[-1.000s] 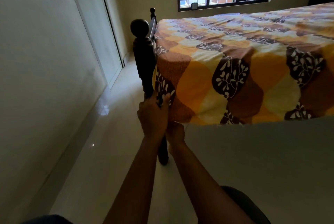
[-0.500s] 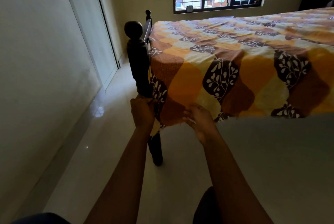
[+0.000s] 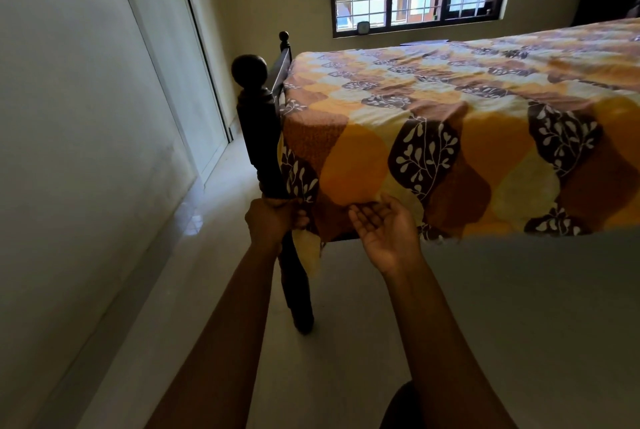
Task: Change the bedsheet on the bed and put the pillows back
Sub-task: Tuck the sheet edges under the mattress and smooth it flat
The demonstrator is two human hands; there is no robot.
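Pale glossy floor (image 3: 173,307) beneath dark turned wooden bedpost (image 3: 263,137); orange-and-brown leaf-print bedsheet (image 3: 450,137) spread right of post, corner gripped against post by left hand (image 3: 273,224), right hand (image 3: 388,234) just right, palm up, fingers relaxed.

Hidden / cut off
Left grip (image 3: 273,224): fingers hid behind its own back; bedsheet (image 3: 450,137) ran off rt edge.
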